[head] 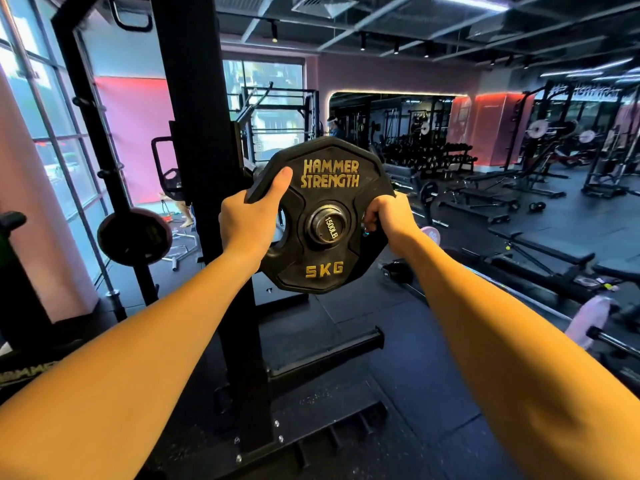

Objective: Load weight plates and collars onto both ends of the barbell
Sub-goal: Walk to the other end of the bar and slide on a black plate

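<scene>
Both hands clamped on the 5 kg plate [323, 216]: left hand [247, 223] thumb over the upper rim, right hand [386, 216] curled round the opposite edge. Sits between them on the barbell sleeve [328, 224], face toward camera, bar axis pointing straight out. Could bind if tilted, or slide off with no collar yet.

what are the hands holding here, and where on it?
Both hold the 5 kg plate, already on the barbell sleeve. Left hand grips its left edge, thumb on the face; right hand grips the right edge.
</scene>
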Available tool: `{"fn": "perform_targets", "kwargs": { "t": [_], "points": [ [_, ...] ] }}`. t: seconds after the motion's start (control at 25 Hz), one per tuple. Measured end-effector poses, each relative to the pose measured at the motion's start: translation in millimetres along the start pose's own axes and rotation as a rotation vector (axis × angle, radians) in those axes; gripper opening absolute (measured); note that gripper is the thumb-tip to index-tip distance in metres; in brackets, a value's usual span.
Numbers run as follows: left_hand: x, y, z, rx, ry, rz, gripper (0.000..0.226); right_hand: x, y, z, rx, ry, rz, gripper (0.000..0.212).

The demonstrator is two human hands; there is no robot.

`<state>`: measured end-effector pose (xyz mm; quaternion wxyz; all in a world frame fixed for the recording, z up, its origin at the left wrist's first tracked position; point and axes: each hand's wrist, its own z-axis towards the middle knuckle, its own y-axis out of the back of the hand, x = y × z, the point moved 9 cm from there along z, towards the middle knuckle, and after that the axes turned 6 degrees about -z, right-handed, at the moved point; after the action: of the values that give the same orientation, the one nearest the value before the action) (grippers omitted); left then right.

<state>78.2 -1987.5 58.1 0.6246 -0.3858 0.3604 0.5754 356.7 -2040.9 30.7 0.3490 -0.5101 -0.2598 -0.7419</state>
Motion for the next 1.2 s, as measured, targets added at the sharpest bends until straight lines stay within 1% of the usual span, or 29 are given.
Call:
{"fn": "perform_targets", "kwargs": {
  "t": [0.2,0.36,0.52,0.64,0.68,0.8,0.88,0.96,1.08,1.2],
  "points": [
    [13,-1,18,-0.008,0.010,-0.031,0.061,-2,-12,18,0.023,0.015,-0.003,0.016],
    [27,-3,44,-0.034,0.014,-0.045,0.055,-4,-27,43,0.045,0.038,-0.056,0.029],
    [44,-6,76,-0.051,0.003,-0.042,0.052,-15,-47,73,0.048,0.022,-0.034,0.012],
    [63,-8,108,-0.072,0.005,-0.057,0.055,-25,-68,103,0.080,0.041,0.013,0.006],
    [70,-8,121,-0.081,0.011,-0.060,0.056,-29,-76,115,0.088,0.046,0.016,0.007],
    [94,-12,157,-0.100,0.020,-0.082,0.059,-39,-96,153,0.085,0.052,0.002,0.022],
    [108,-15,181,-0.112,0.022,-0.084,0.059,-46,-110,178,0.094,0.052,-0.008,0.026],
    [123,-17,208,-0.124,0.026,-0.089,0.059,-51,-128,202,0.116,0.056,-0.021,0.023],
    [143,-19,246,-0.151,0.033,-0.094,0.058,-57,-151,237,0.117,0.065,-0.047,0.006],
    [158,-22,278,-0.151,0.047,-0.084,0.055,-67,-169,267,0.097,0.040,-0.084,0.013]
  ]
}}
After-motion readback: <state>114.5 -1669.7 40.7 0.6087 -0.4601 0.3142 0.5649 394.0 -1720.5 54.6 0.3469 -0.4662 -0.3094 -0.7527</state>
